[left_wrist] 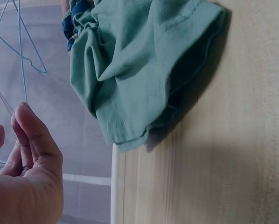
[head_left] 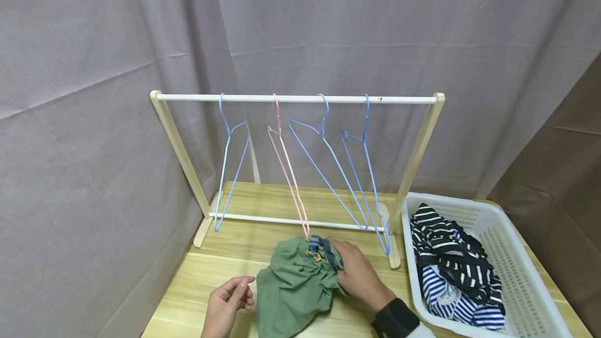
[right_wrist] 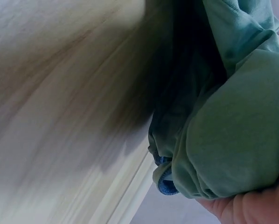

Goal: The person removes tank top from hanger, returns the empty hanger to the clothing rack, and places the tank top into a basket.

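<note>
Green shorts with a navy patterned waistband hang in front of the rack, just above the wooden tabletop. My right hand grips them at the right end of the waistband; in the right wrist view most of its fingers are hidden by the cloth. Beside the shorts on the left is my left hand, fingers loosely bent and holding nothing. The left wrist view shows that hand apart from the fabric. Right behind the waistband is the lower end of a pink hanger; whether they touch, I cannot tell.
A wooden rack with a white rail carries the pink hanger and several blue ones, including one at the left. On the right stands a white basket containing black-and-white striped clothing and blue-and-white striped clothing. Grey curtain hangs behind.
</note>
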`<state>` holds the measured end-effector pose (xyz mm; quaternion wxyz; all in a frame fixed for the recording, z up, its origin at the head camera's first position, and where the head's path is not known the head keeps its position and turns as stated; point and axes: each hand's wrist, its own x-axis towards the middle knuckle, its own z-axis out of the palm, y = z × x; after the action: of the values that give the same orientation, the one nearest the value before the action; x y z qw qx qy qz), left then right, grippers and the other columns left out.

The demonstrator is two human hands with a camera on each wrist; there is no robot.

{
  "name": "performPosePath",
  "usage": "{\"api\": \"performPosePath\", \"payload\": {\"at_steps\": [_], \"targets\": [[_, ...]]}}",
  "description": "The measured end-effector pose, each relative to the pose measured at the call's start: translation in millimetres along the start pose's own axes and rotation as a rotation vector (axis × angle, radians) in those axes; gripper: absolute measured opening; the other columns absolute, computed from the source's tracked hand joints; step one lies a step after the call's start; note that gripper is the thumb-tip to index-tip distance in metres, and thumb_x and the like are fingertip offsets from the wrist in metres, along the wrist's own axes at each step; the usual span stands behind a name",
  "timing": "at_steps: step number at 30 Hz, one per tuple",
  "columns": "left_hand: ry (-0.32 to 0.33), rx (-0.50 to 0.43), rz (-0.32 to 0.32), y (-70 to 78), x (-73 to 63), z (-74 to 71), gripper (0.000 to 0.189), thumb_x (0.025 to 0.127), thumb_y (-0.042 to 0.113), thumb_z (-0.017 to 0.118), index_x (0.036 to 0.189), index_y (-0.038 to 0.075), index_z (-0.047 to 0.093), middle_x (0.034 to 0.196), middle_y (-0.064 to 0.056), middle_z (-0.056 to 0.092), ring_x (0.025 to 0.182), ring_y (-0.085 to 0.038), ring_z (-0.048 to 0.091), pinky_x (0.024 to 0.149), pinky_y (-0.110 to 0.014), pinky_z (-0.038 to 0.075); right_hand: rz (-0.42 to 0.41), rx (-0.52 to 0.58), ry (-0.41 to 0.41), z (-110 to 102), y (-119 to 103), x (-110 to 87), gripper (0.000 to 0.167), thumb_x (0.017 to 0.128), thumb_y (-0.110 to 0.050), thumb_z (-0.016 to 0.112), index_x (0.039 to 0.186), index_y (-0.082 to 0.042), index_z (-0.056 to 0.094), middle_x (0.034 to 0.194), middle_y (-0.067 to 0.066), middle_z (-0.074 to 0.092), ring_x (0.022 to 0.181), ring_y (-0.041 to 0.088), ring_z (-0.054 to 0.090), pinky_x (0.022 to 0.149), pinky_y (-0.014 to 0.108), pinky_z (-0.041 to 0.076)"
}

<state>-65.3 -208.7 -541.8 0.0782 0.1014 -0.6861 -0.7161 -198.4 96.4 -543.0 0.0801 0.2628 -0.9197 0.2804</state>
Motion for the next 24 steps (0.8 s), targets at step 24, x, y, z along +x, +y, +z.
{"api": "performPosePath", "payload": {"at_steps": [24], "targets": [[-0.026, 0.055, -0.046, -5.1, -3.9, 0.8, 0.039, 0.109, 0.020, 0.060, 0.125, -0.015, 0.065, 0.085, 0.000, 0.069, 0.072, -0.009, 0.069, 0.069, -0.025, 0.063, -0.033, -0.075, 0.198, -36.7, 3.3, -21.3, 0.091, 0.062, 0.015, 0.069, 0.149, -0.006, 0.060, 0.117, 0.015, 0.074, 0.111, 0.037, 0.071, 0.097, 0.054, 0.062]]}}
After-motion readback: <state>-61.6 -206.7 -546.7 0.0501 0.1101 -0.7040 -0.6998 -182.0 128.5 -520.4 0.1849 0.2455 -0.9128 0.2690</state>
